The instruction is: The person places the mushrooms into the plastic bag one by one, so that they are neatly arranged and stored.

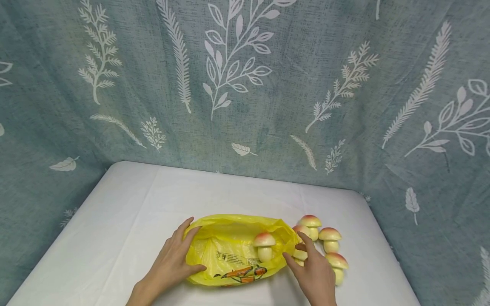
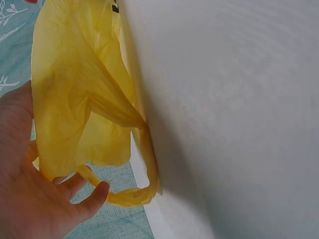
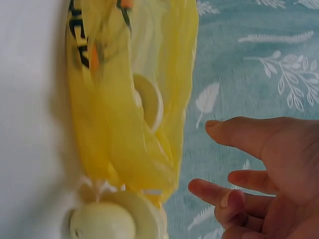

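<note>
A yellow plastic bag point(image 1: 214, 250) lies on its side with its wide mouth facing up and toward me. Inside it, near the right end, stands a toy mushroom point(image 1: 264, 248) with a reddish cap. My left hand point(image 1: 170, 255) holds the bag's left end, thumb and fingers spread at the rim; one fingertip lies by the looped handle point(image 2: 132, 196). Beyond the bag's right end, my right hand point(image 1: 311, 270) hovers with loosely bent fingers, apart from the bag in the right wrist view. Several more toy mushrooms point(image 1: 330, 239) sit around it, some partly hidden.
A white cloth-covered table point(image 1: 134, 204) carries everything. Behind and at both sides hangs a blue-green curtain point(image 1: 268, 140) with white leaf patterns, close to the table's edges.
</note>
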The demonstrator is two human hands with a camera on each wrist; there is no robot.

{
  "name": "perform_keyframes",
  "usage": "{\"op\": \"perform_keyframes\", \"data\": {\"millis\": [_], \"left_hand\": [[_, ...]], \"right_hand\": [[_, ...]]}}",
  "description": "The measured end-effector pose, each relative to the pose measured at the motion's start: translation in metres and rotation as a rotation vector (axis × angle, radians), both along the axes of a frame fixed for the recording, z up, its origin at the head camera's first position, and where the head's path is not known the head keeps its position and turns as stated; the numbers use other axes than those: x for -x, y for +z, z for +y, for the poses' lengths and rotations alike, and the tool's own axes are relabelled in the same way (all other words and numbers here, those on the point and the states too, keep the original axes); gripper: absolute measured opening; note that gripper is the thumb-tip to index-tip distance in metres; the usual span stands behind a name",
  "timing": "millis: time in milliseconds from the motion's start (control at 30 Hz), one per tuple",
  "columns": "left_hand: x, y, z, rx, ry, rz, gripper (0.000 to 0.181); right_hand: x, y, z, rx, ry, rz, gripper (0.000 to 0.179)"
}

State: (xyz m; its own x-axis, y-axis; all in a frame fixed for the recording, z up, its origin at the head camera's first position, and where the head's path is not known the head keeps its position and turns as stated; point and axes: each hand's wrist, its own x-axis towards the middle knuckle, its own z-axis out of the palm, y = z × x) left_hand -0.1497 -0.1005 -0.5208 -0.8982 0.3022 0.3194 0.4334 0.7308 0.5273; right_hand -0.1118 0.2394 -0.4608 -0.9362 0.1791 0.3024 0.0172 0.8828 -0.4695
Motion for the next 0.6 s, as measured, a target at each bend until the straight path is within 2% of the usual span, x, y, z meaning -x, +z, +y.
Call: {"op": "perform_keyframes", "data": {"millis": [133, 367, 467, 600], "left_hand": [[0.0, 0.0, 0.0, -0.002, 0.002, 0.003, 0.099], [-0.001, -0.001, 0.001, -0.004, 0.002, -0.01, 0.099], [-0.001, -0.001, 0.001, -0.003, -0.001, -0.012, 0.099], [-0.001, -0.001, 0.0, -0.002, 0.003, -0.002, 0.099]], "right_hand": [[-0.004, 0.002, 0.012, 0.016, -0.056, 0.003, 0.062], [-0.01, -0.003, 0.033, -0.01, -0.155, 0.06, 0.053], [-0.013, -0.008, 0.04, -0.019, -0.173, 0.065, 0.053], [-0.014, -0.019, 0.046, -0.012, -0.15, 0.045, 0.054]]}}
